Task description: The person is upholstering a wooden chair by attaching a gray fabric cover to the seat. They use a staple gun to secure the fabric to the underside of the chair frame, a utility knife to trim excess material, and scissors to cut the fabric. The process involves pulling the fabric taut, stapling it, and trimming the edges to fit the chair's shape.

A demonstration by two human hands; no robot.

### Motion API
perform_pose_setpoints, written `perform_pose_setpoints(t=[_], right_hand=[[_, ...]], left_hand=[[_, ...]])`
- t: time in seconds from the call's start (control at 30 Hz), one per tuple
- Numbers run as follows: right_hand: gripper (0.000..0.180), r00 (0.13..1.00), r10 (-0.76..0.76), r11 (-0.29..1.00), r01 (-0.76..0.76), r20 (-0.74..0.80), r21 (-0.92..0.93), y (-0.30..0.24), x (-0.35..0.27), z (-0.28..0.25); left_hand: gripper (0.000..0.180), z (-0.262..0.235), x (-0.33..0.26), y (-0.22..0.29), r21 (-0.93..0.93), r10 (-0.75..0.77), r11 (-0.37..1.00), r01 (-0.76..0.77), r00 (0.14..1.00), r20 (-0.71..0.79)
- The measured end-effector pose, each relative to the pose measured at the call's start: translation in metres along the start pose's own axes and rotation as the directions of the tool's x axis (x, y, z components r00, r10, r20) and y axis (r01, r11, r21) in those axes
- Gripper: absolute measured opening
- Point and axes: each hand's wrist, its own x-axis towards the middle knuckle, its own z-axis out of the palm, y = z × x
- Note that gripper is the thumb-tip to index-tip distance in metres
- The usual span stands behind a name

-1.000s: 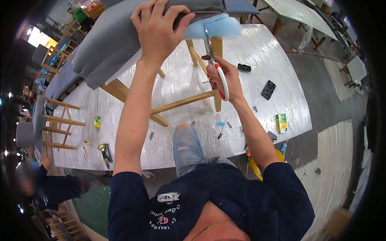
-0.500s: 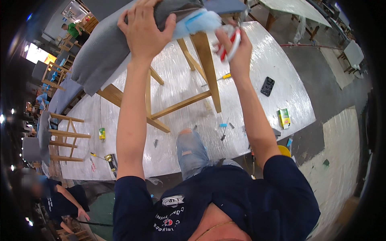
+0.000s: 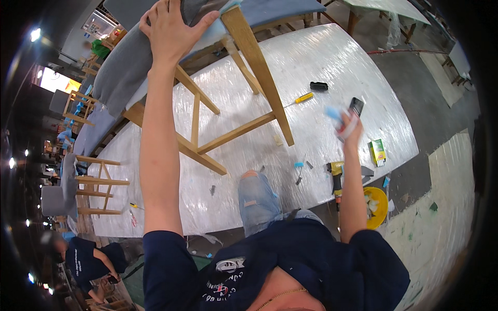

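Towards the far edge of the film-wrapped bench (image 3: 332,62), the wooden chair (image 3: 259,72) carries its grey cover (image 3: 124,59), with pale blue padding (image 3: 210,36) showing beneath the fabric beside a front leg. The cover is on, and judging by that exposed padding, trimming seems well advanced, though this corner still looks unfinished; whether any fastening is done there, I cannot tell.

The left hand (image 3: 172,39) lies on the cover, its grip spread wide with the thumb apart, steadying rather than clasping. The right hand (image 3: 351,132) is over the bench's right side, beside a dark flat case (image 3: 357,105); its grip is closed around scissors (image 3: 345,133). A blue piece (image 3: 332,111) shows at that hand too, but blur hides how it is held. Small blue and grey scraps (image 3: 298,165) lie towards the near edge, and a nail gun (image 3: 336,173) rests by the near edge, right of them.

Compared with the earliest frame, where the blades meet the padding, the scissors are now well away from the chair, and far less blue juts out past the leg.
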Motion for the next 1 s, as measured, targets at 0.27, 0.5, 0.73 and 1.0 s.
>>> perform_pose_setpoints(t=[0.27,0.5,0.73,1.0], right_hand=[[0.044,0.582,0.318,0.787,-0.602,-0.748,-0.134,0.175,-0.038,-0.385],[0.042,0.958,0.285,0.907,-0.271,-0.004,-0.323,0.096,-0.002,-0.234],[0.053,0.324,-0.049,0.541,0.804,0.945,-0.247,-0.215,0.035,0.056],[0.073,0.304,0.082,0.156,0.937,0.949,-0.313,-0.376,0.033,0.175]], left_hand=[[0.067,0.021,0.011,-0.013,-0.016,-0.017,1.0,0.017,0.999,-0.046],[0.066,0.024,0.014,-0.008,-0.08,-0.028,0.996,0.024,0.998,-0.054],[0.072,0.015,0.009,-0.009,-0.05,-0.069,0.996,0.07,0.997,0.016],[0.073,0.007,-0.001,0.003,-0.045,-0.054,0.998,0.052,0.998,-0.026]])
